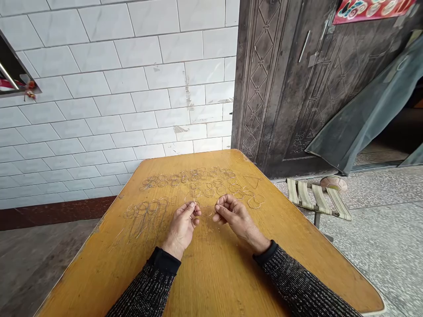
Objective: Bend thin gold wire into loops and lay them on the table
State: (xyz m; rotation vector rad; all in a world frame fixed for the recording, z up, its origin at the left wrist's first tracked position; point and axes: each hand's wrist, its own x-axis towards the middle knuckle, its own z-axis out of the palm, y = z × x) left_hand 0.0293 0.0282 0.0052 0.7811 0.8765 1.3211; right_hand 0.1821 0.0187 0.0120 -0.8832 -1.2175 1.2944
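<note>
My left hand (pixel 183 222) is closed, thumb against forefinger, pinching a thin wire whose end pokes up above the fingertips. My right hand (pixel 235 216) is closed in a similar pinch a short way to the right. Between the two hands shows a faint curved wire loop (pixel 207 211); its right end runs to the right fingertips. Just beyond the hands lie bent wire shapes with round loops (pixel 210 190). To the left are looped wires with long straight tails (pixel 143 210). A row of looped wire flowers (pixel 185 176) lies farther back.
The wooden table (pixel 211 277) has its far edge near a white tiled wall (pixel 142 92). A dark carved door (pixel 280 88) stands at the right, with a grey-green curtain (pixel 373 105) beside it. A strap-seated folding stool (pixel 317 198) and a ball (pixel 334 182) are right of the table.
</note>
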